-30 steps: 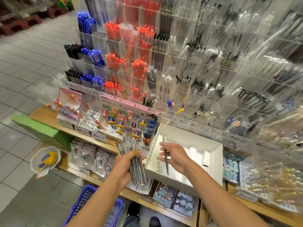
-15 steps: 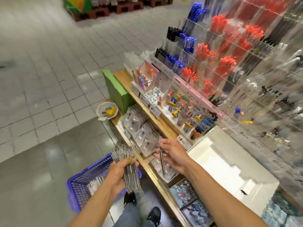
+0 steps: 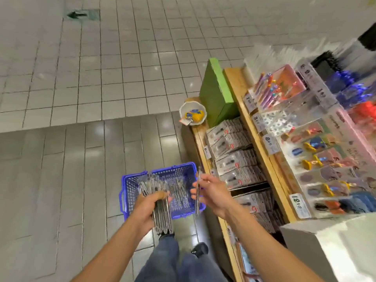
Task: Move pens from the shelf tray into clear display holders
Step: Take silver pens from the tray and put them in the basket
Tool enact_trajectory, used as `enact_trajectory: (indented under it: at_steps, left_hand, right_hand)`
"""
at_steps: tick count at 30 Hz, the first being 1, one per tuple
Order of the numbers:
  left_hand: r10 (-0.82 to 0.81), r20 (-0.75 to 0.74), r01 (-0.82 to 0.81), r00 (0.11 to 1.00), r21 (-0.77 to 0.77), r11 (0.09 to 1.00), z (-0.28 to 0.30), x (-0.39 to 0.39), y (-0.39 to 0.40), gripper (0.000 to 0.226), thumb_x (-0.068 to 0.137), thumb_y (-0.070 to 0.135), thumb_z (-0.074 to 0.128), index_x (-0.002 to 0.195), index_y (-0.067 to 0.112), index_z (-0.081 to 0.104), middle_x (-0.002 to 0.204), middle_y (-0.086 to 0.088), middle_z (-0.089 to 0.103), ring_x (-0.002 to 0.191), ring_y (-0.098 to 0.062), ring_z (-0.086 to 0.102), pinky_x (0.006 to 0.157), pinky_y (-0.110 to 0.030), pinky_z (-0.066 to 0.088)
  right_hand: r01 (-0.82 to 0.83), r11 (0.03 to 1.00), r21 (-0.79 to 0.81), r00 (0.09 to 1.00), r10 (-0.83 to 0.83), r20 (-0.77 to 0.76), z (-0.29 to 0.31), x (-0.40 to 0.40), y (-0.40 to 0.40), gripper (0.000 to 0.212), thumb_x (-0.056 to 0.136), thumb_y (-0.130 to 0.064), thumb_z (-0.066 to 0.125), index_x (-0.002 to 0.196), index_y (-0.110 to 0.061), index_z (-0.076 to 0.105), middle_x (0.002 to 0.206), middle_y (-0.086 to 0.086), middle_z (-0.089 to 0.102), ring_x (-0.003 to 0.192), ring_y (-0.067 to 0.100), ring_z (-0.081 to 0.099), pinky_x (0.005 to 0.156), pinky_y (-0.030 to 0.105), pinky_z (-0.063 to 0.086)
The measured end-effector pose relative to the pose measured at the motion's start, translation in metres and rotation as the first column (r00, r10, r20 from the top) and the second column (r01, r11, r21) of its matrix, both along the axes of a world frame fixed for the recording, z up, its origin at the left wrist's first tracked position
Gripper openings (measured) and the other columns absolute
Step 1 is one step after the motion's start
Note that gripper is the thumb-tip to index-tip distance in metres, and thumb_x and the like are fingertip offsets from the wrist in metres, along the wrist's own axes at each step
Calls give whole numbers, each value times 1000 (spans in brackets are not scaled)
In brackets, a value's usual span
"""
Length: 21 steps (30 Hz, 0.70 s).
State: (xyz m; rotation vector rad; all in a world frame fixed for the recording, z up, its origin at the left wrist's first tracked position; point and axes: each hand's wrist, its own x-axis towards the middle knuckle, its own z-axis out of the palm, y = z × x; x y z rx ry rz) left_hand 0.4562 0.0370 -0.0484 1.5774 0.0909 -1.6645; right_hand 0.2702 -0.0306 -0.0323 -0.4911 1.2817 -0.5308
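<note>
- Head view, lower centre of the frame: the left hand [image 3: 149, 206] is clamped round a thick bundle of pens [image 3: 160, 208], fingers curled about the middle, the pens fanning up and down out of the fist.
- Just to its right, the right hand [image 3: 211, 192] pinches a single pen [image 3: 197, 192] between thumb and fingertips; that pen hangs nearly upright, apart from the bundle.
- Both hands are over a blue basket [image 3: 130, 192] on the tiled floor [image 3: 81, 98]; more pens seem to lie in the basket, though blur makes that uncertain.
- The wooden shelf [image 3: 258, 139] runs up the right of the frame, with packaged goods and price tags. A white tray [image 3: 325, 251] shows at the lower right corner. The clear holders are not plainly in the frame; only smeared shapes at the upper right.
- Judgement: the gaze is turned away from the display. To do the step well, keep the bundle gripped firmly at mid-length so none slide out, and feed pens one at a time, tip down, once the holders are in sight.
- Risk: the splayed bundle could shed a pen into the basket.
</note>
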Motion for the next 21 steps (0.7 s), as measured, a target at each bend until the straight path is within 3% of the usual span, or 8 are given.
enact_trajectory:
  at_steps: [3,7,10,15,18,21]
  left_hand:
    - [-6,17,6,1000,43,999,-30,17,-6,14,82,-5,67,96,-9,67,71,-18,71,55,-23,69,47,-30,55]
    - [7,51,-12,999,106,994,-92,28,-20,21,81,-7,69,101,-13,67,75,-20,71,58,-24,69,50,-32,58]
    - [-1,85,-14,996,174,985,-155,32,-28,26,80,-5,70,104,-14,66,77,-21,70,52,-21,66,49,-31,57]
    - [-12,109,-15,994,247,969,-267,27,-36,21,77,-5,72,96,-11,68,60,-12,69,45,-18,64,43,-28,53]
    - [-15,110,-18,994,290,957,-338,23,-41,23,74,-4,73,96,-10,68,70,-18,69,50,-21,66,47,-29,54]
    - [-48,128,2,991,333,943,-417,17,-51,43,71,1,76,109,-13,61,77,-21,67,53,-24,64,52,-33,54]
  right_hand:
    - [-13,999,33,999,14,-40,-36,17,-9,17,101,-5,45,115,-3,53,77,7,58,67,21,58,64,32,50]
    - [-58,995,85,988,69,-137,-108,32,-20,10,102,-8,45,105,-10,54,80,9,57,66,19,54,63,31,46]
    - [-54,993,103,974,75,-213,-173,42,-29,14,99,1,43,99,-13,47,76,10,53,58,18,49,55,30,43]
    - [-77,993,92,941,103,-321,-296,47,-34,22,94,12,41,97,-9,44,76,12,52,52,16,49,47,26,44]
    - [-142,983,117,896,178,-408,-369,44,-33,28,93,12,43,86,-15,48,79,11,55,57,16,51,55,29,45]
    - [-237,963,125,802,267,-534,-444,39,-34,19,92,3,51,93,-15,58,92,20,64,74,31,62,75,46,53]
